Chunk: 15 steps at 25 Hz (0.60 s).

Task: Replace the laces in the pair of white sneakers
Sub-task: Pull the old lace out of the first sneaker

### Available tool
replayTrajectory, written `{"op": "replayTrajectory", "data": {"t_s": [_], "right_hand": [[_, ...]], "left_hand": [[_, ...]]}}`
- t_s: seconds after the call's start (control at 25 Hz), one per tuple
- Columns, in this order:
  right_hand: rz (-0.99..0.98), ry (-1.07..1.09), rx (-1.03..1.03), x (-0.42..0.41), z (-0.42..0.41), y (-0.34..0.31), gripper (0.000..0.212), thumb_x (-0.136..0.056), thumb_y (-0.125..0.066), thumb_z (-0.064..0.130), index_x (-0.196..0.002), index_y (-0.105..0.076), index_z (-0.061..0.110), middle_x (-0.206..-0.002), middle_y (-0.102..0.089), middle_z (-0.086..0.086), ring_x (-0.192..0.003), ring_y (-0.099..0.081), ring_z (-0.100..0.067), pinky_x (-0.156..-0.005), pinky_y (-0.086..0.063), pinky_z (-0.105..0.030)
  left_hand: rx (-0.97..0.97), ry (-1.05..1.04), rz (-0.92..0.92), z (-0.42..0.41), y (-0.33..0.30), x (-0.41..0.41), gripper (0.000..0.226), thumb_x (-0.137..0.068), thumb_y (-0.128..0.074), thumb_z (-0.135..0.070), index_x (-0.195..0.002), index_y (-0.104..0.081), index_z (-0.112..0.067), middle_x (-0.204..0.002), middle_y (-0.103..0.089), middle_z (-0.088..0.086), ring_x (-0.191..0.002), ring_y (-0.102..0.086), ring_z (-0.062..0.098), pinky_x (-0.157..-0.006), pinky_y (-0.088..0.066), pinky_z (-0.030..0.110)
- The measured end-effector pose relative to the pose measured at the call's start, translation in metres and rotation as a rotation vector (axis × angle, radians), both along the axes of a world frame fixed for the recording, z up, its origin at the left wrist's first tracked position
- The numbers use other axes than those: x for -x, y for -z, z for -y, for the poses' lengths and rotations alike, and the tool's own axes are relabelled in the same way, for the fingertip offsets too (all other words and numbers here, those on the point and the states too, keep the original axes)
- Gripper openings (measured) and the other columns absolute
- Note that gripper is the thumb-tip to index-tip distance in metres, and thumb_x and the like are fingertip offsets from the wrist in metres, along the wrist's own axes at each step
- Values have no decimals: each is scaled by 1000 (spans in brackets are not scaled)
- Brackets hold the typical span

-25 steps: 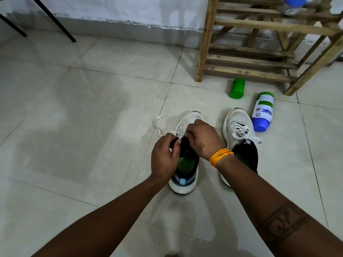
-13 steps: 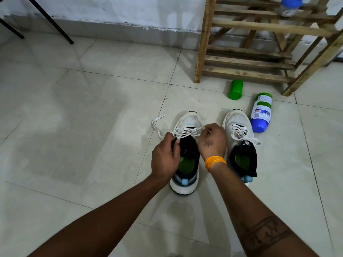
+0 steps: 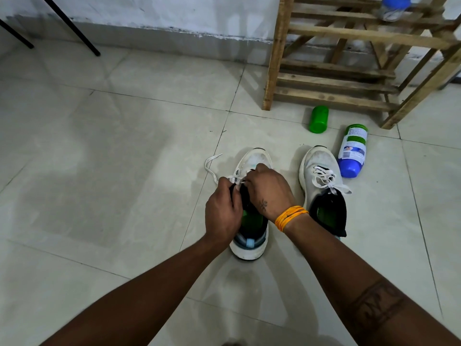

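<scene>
Both hands, left (image 3: 222, 213) and right (image 3: 268, 190), pinch the lace (image 3: 212, 168) over the left sneaker (image 3: 252, 236) on the floor; limp, light and probably slippery, it seems best held near its stiff tip.

The room was a bit dim, with soft light. The shiny floor tiles (image 3: 104, 151) showed pale, cloudy patches of glare. A big gray shadow lay on the floor to the left. The arms looked dark. The wooden rack (image 3: 349, 58) leaned and bent near the picture's edge. Most things looked sharp.
</scene>
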State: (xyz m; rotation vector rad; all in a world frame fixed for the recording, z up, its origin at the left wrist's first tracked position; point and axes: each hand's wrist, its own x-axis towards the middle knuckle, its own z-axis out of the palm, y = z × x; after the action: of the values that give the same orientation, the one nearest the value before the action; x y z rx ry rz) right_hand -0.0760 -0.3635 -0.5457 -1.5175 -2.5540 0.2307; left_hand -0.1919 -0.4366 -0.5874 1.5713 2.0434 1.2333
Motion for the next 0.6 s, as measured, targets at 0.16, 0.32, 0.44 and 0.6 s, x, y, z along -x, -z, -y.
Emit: {"op": "replayTrajectory", "data": {"t_s": [0.16,0.32,0.44,0.6], "right_hand": [[-293,43,43,-4,6,13,19,-94,-58,24,-82,-67,13,-86,-61,-9,-77,-61,-33,-62,-38,-36],[-785,468,202,8,26,25,25,-88,-61,17,-63,-54,15,-63,-56,0,-66,-53,-22,-63,-43,-36],[-980,678,266,25,37,25,22,-85,-63,11,-64,-59,7,-59,-59,-7,-59,-49,-18,-61,-44,-35],[-1281,925,362,25,30,27,25,-82,-61,20,-59,-57,13,-56,-56,-2,-55,-63,-23,-61,-59,-40]], "left_hand": [[1,-30,6,-1,-2,-2,16,-102,-48,-24,-93,-44,-13,-70,-58,6,-61,-56,33,-54,-36,37],[44,-45,12,-2,-5,-10,17,-103,-48,-24,-92,-45,-12,-73,-61,10,-66,-59,38,-55,-34,38],[44,-26,-8,-5,-8,-11,21,-100,-44,-28,-92,-46,-9,-72,-61,9,-66,-59,38,-56,-31,36],[46,-144,48,-5,-8,-4,22,-98,-44,-26,-91,-47,-6,-72,-59,12,-68,-58,40,-58,-28,36]]}}
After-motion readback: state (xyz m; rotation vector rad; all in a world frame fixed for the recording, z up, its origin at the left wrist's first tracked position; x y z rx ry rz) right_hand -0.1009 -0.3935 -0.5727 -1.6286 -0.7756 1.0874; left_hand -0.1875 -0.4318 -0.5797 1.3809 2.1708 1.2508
